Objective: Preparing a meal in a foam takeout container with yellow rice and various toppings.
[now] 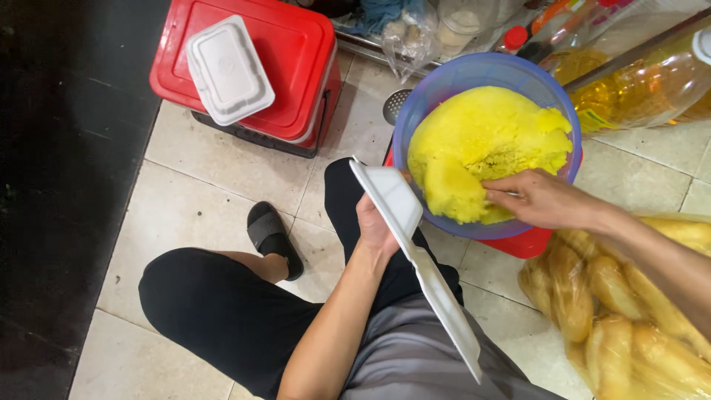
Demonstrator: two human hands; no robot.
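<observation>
Sticky yellow rice [485, 144], heaped in a blue strainer basket [474, 74], fills the upper right of centre of the frame, and that is where my work is. Far to the upper left sits a red cooler box [296, 67] with a closed white foam box [228, 70] resting on its lid. Below it, at left centre, my foot in a black sandal [272, 238] rests on the pale floor tiles [185, 192]. In the middle, my left hand [376, 226] is curled around an open white foam container [415, 259], tilted on edge just beside the basket. To the right, my right hand [537, 198] lies on the rice, fingers bent into it; whether it grips a tool I cannot tell. At lower right lies a clear bag of bread rolls [622, 318], and bottles of yellow oil [644, 81] lie at upper right.
</observation>
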